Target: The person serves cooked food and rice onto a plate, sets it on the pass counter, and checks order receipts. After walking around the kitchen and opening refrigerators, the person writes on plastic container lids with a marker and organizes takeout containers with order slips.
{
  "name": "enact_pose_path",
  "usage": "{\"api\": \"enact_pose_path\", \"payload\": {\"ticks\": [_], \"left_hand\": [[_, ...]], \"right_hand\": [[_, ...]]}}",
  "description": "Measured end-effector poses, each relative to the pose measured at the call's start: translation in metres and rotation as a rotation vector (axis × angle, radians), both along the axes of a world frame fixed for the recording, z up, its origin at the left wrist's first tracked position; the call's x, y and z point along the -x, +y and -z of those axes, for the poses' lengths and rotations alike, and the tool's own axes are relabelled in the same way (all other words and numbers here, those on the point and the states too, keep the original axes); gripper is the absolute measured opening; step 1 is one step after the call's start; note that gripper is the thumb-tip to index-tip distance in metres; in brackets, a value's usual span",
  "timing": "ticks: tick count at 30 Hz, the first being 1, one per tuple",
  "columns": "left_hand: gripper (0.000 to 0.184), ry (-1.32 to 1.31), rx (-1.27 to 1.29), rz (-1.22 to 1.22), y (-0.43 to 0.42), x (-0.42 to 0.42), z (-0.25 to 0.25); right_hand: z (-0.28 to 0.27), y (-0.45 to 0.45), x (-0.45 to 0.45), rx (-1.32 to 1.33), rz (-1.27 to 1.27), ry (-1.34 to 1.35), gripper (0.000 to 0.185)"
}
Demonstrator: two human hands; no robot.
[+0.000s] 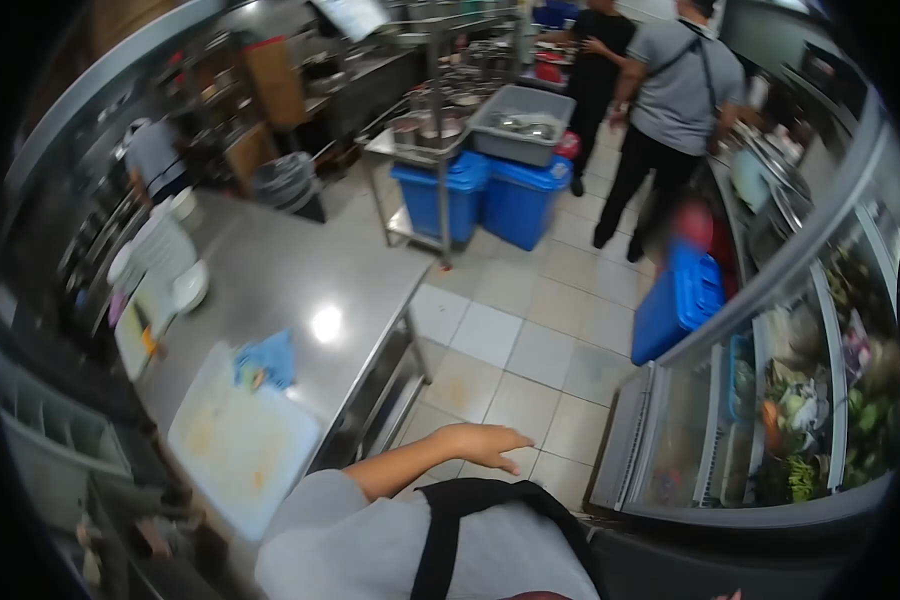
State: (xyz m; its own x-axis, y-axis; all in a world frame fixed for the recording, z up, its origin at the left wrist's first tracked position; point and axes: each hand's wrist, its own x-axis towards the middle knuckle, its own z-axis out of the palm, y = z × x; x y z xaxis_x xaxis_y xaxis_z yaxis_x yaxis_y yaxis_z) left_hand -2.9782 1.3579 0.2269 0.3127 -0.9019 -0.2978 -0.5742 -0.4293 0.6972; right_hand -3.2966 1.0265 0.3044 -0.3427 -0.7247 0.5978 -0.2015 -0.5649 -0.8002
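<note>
My left hand (485, 446) reaches out over the tiled floor with its fingers stretched and the thumb apart; it holds nothing. To its left, on the steel table (270, 262), lies a white cutting board (232, 435) with brownish stains. A crumpled blue cloth (267, 360) rests at the board's far edge, with a small scrap on it. What look like fingertips of my right hand (732, 596) barely show at the bottom edge, so its grip is hidden. On the right is a glass-fronted fridge (620, 440) with vegetables (802, 410) on its shelves.
Blue lidded bins (522, 205) stand below a grey tub (523, 122) beside a steel rack. Another blue bin (680, 300) is near the fridge. Two people (670, 90) stand in the aisle at the back; another person (155, 155) bends at the far left.
</note>
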Motion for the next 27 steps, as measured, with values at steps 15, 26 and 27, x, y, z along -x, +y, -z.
{"api": "enact_pose_path", "payload": {"ticks": [15,26,27], "left_hand": [[0.036,0.396,-0.996,-1.002,0.127,-0.070,0.296],[0.029,0.557,-0.535,-1.190,0.002,-0.162,0.345],[0.028,0.544,-0.515,-1.142,-0.012,-0.194,0.353]], "right_hand": [[-0.109,-0.137,-0.393,0.330,-2.552,-0.576,0.010],[-0.071,-0.155,-0.637,0.233,-3.203,0.518,0.020],[-0.055,-0.149,-0.654,-0.356,-2.864,0.435,0.026]]}}
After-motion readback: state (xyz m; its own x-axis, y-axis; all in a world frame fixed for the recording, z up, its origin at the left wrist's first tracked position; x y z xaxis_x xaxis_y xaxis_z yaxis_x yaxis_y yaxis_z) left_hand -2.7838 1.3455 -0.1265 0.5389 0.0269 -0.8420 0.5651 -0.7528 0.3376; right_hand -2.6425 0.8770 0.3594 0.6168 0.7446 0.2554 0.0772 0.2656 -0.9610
